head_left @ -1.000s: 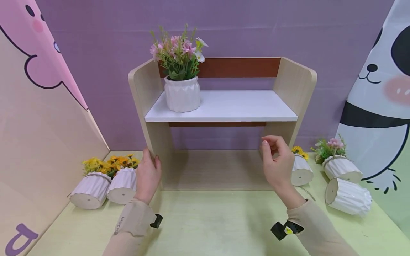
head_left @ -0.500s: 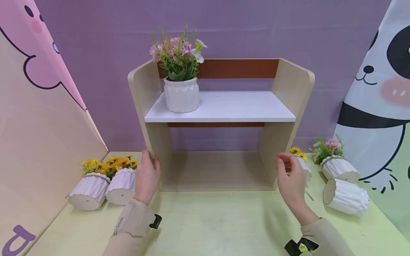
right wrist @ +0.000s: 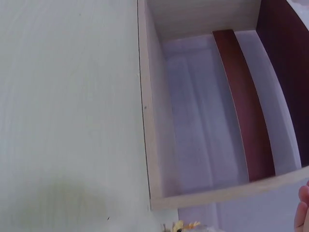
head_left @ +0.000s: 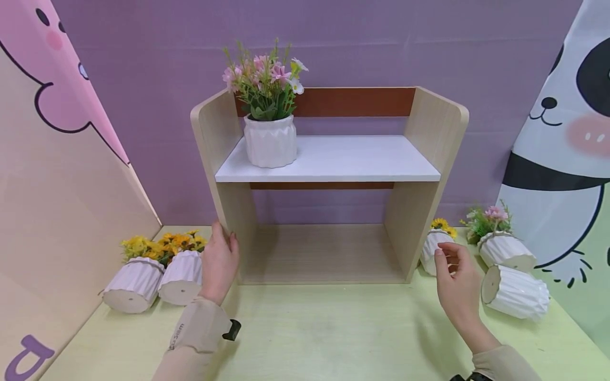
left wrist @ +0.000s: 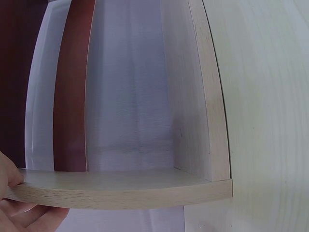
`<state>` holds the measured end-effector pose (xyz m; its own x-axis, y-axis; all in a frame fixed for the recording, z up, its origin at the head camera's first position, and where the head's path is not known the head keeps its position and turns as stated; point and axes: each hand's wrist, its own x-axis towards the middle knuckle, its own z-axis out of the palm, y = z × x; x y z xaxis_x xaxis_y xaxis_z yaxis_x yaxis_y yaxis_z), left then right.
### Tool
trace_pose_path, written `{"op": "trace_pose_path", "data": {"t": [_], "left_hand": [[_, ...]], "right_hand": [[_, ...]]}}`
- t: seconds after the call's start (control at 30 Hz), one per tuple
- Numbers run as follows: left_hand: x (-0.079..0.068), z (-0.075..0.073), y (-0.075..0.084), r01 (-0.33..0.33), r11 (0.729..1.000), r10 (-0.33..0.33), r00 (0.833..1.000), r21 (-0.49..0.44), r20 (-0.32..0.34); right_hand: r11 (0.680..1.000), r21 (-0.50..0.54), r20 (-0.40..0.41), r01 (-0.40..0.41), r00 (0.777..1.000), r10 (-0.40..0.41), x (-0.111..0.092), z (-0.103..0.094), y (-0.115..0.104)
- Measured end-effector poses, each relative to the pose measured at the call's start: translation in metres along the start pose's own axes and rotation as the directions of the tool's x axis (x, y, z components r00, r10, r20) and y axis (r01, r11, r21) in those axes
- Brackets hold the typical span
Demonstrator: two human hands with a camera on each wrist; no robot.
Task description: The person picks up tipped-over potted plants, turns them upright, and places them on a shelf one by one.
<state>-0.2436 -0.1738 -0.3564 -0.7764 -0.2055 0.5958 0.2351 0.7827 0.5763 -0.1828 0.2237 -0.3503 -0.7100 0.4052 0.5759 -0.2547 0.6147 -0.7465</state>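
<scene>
A small wooden desk shelf (head_left: 329,159) with a white upper board stands against the purple backdrop. On that board, at the left, is a white ribbed pot of pink and white flowers (head_left: 270,142). My left hand (head_left: 220,263) grips the shelf's left side panel (left wrist: 125,195), thumb on the inner face and fingers outside, as the left wrist view shows. My right hand (head_left: 459,286), fingers loosely bent and holding nothing, is above the table right of the shelf. It overlaps the edge of a white pot with yellow flowers (head_left: 430,250).
Two white pots of yellow flowers (head_left: 133,286) lie tipped over at the left. Over on the right lie a pot with pink flowers (head_left: 507,251) and another white pot (head_left: 516,293), both on their sides. Walls stand close on both sides of the pale table (head_left: 324,333).
My right hand has moved right and down, from the shelf's right panel to beside the pot with yellow flowers. My left hand stays on the left panel.
</scene>
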Motion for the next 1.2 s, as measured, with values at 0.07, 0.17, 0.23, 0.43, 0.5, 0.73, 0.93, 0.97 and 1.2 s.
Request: {"op": "trace_pose_path", "data": {"t": [0.07, 0.17, 0.23, 0.43, 0.5, 0.73, 0.93, 0.97, 1.2], "left_hand": [[0.0, 0.0, 0.0, 0.008, 1.0, -0.008, 1.0, 0.002, 0.005], [0.0, 0.0, 0.0, 0.019, 1.0, -0.019, 1.0, 0.007, 0.012], [0.001, 0.001, 0.0, 0.022, 1.0, -0.022, 1.0, 0.009, 0.014], [0.001, 0.001, -0.001, 0.006, 1.0, -0.006, 1.0, 0.005, 0.009], [0.001, 0.001, -0.001, 0.004, 1.0, -0.004, 1.0, 0.004, 0.008], [0.001, 0.0, -0.001, 0.001, 1.0, -0.001, 1.0, -0.006, 0.004], [0.002, 0.0, 0.0, -0.008, 1.0, 0.008, 1.0, -0.008, -0.002], [0.002, 0.0, 0.0, -0.007, 1.0, 0.007, 1.0, -0.007, -0.001], [0.001, -0.001, 0.0, 0.006, 1.0, -0.006, 1.0, -0.001, 0.011]], "right_hand": [[1.0, 0.01, 0.003, -0.014, 1.0, 0.014, -0.001, -0.003, 0.003], [0.999, 0.017, 0.016, -0.039, 0.999, 0.039, -0.002, -0.007, 0.008], [0.998, 0.008, 0.022, -0.058, 0.998, 0.057, -0.004, -0.01, 0.01], [0.992, -0.041, 0.001, -0.115, 0.993, 0.116, -0.005, -0.02, 0.016], [0.987, -0.06, -0.018, -0.148, 0.989, 0.148, -0.006, -0.024, 0.018], [0.954, -0.023, -0.059, -0.298, 0.953, 0.296, -0.007, -0.033, 0.024], [0.911, 0.082, -0.13, -0.403, 0.902, 0.411, -0.005, -0.037, 0.028], [0.902, 0.099, -0.135, -0.421, 0.892, 0.431, -0.005, -0.038, 0.029], [0.801, 0.294, -0.155, -0.521, 0.801, 0.578, -0.001, -0.046, 0.038]]}}
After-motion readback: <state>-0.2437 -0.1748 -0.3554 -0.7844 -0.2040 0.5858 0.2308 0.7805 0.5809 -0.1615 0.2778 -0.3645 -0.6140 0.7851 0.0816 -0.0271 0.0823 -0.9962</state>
